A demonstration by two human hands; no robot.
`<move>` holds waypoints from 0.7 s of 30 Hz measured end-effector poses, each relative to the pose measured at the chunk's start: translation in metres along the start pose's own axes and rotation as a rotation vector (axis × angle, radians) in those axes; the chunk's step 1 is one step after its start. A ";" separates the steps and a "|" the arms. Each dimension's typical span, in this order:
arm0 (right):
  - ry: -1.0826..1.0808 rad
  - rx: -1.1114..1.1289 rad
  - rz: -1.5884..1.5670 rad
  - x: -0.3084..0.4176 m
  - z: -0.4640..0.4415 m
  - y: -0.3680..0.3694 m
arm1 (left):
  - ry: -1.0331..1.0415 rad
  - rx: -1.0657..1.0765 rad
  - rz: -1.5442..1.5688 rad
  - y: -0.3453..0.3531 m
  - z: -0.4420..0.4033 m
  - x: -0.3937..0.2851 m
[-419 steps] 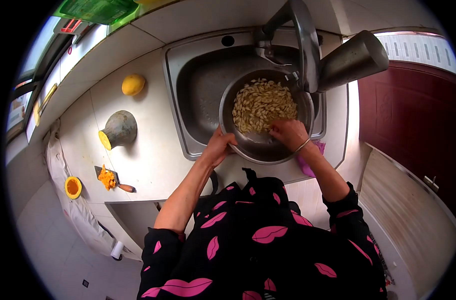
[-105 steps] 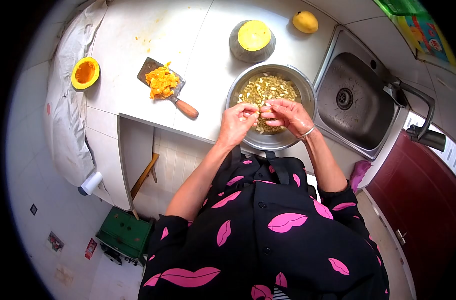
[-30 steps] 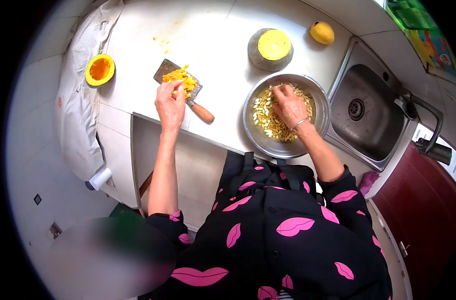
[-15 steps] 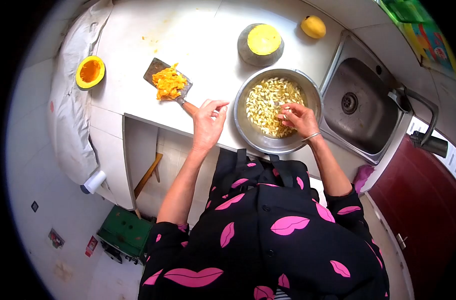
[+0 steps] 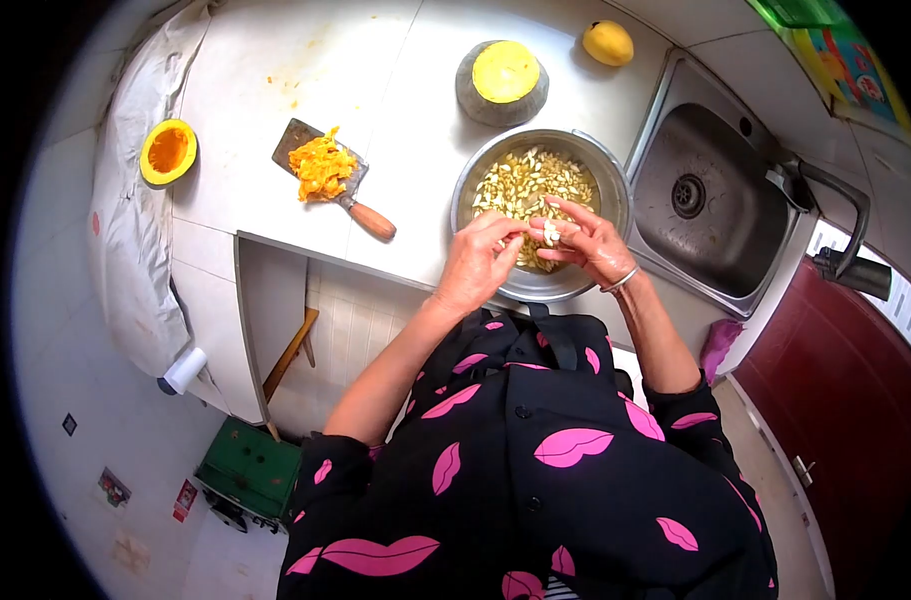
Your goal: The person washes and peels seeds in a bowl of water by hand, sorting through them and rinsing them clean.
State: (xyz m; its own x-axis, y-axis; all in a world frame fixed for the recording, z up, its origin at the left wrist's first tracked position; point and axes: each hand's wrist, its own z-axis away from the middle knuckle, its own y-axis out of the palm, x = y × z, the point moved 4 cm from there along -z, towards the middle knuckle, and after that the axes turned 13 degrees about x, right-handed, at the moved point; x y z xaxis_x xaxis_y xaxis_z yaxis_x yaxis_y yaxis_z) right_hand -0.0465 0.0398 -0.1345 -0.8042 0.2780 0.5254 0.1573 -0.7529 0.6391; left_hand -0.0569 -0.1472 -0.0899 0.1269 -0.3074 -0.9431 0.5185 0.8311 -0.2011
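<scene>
A metal bowl (image 5: 616, 185) of pumpkin seeds (image 5: 535, 178) in cloudy liquid stands at the counter's front edge. Over it, my right hand (image 5: 597, 250) holds a few wet pale seeds at its curled fingers; a bracelet circles the wrist. My left hand (image 5: 477, 262) reaches over the near left rim, thumb and fingers pinched together beside those seeds. Whatever lies in that pinch is too small to make out. Left of the bowl, a cleaver (image 5: 353, 203) with a wooden handle lies flat, orange pumpkin pulp (image 5: 321, 166) heaped on its blade.
Behind the bowl stands a cut pumpkin (image 5: 475, 95), with a yellow mango (image 5: 607, 43) beyond it. A hollowed pumpkin piece (image 5: 168, 152) sits at far left on a pale cover (image 5: 135, 240). The steel sink (image 5: 715, 235) and its faucet (image 5: 855, 215) are on the right.
My left hand has moved right, from beside the cleaver handle to over the bowl, meeting my right hand. My right hand has lifted seeds up toward the near side. The view has shifted slightly.
</scene>
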 end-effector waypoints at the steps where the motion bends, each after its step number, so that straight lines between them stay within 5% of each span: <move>1: 0.008 -0.004 0.038 0.000 0.000 0.000 | 0.009 0.015 -0.015 0.002 -0.002 -0.003; 8: 0.076 -0.072 0.265 -0.022 -0.010 -0.029 | -0.054 -0.007 -0.007 0.001 -0.003 0.006; 11: 0.118 -0.158 0.624 -0.009 -0.012 -0.034 | -0.090 -0.037 -0.048 -0.010 -0.001 0.013; 14: -0.156 -0.232 1.472 0.022 -0.007 -0.023 | -0.108 -0.061 -0.077 -0.020 0.001 0.022; 18: 0.054 -0.419 1.620 0.034 -0.007 -0.027 | -0.139 -0.011 -0.150 -0.011 -0.001 0.038; 21: 0.170 -0.345 1.608 0.021 -0.016 -0.020 | -0.266 0.096 -0.300 0.010 -0.010 0.049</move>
State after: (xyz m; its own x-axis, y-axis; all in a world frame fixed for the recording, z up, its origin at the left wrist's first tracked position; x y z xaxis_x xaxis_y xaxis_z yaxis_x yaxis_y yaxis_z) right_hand -0.0753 0.0512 -0.1456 -0.0078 -0.9144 0.4047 0.7297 -0.2819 -0.6230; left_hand -0.0538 -0.1492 -0.1409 0.1659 -0.6493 -0.7422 0.6405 0.6432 -0.4195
